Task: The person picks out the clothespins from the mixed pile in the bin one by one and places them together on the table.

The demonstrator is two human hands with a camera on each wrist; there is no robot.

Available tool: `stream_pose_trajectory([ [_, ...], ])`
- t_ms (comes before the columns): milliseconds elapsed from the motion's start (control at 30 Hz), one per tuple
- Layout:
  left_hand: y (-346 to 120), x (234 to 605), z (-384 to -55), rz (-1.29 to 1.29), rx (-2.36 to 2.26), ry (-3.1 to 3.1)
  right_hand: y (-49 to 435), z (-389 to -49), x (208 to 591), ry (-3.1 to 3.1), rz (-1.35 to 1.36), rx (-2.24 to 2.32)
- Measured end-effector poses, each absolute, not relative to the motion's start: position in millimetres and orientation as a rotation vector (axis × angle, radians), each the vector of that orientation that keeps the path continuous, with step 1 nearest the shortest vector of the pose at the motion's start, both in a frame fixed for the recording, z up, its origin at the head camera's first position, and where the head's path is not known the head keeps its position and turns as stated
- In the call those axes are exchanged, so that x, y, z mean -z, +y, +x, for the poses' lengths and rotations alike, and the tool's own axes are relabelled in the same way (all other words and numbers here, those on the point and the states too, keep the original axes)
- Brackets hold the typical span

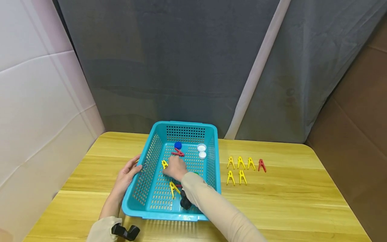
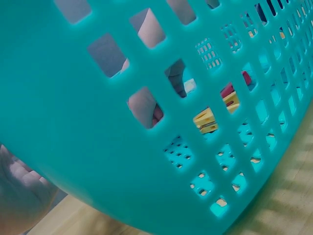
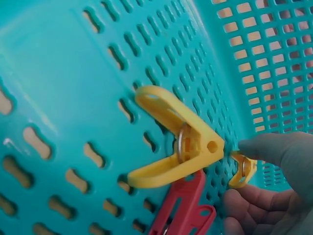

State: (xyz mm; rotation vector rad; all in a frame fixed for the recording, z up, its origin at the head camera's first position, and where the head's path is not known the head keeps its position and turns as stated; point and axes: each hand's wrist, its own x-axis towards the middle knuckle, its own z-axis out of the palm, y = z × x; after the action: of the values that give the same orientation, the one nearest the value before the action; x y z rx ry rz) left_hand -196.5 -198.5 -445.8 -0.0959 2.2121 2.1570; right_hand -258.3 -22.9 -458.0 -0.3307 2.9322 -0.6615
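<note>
A blue-green plastic basket (image 1: 169, 215) stands on the table, with my left hand (image 1: 125, 176) holding its left side near the rim. Inside it, my right hand (image 1: 176, 167) pinches a yellow clothespin (image 3: 243, 170) between thumb and fingers, low over the perforated floor. Closer to the basket's front lie another yellow clothespin (image 3: 181, 142) and a red clothespin (image 3: 186, 205), partly covered by the yellow one. A second red clothespin (image 1: 178, 152) lies just beyond the right hand. Through the holes in the left wrist view, a yellow clothespin (image 2: 205, 120) shows in part.
At the basket's far end are a blue cap (image 1: 178, 145) and two white caps (image 1: 202, 155). Right of the basket, several yellow clothespins (image 1: 241, 163) and one red clothespin (image 1: 262, 165) stand in rows on the wooden table (image 1: 287, 201). A grey curtain (image 1: 181, 67) hangs behind.
</note>
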Motion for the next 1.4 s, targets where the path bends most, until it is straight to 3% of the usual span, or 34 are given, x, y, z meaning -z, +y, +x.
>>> stream_pose_trajectory([
  [367, -199.1, 445.9, -197.4, -0.113, -2.127, 2.236, -18.3, -264.1, 449.0, 3.021, -0.274, 0.672],
  [667, -198.6, 446.0, -198.2, -0.120, -2.113, 2.243, -13.9, -266.0, 430.0, 2.924, -0.233, 0.961],
  [1400, -198.1, 446.4, -197.1, -0.106, -2.125, 2.236, 15.4, -253.2, 390.5, 3.008, -0.324, 1.166],
])
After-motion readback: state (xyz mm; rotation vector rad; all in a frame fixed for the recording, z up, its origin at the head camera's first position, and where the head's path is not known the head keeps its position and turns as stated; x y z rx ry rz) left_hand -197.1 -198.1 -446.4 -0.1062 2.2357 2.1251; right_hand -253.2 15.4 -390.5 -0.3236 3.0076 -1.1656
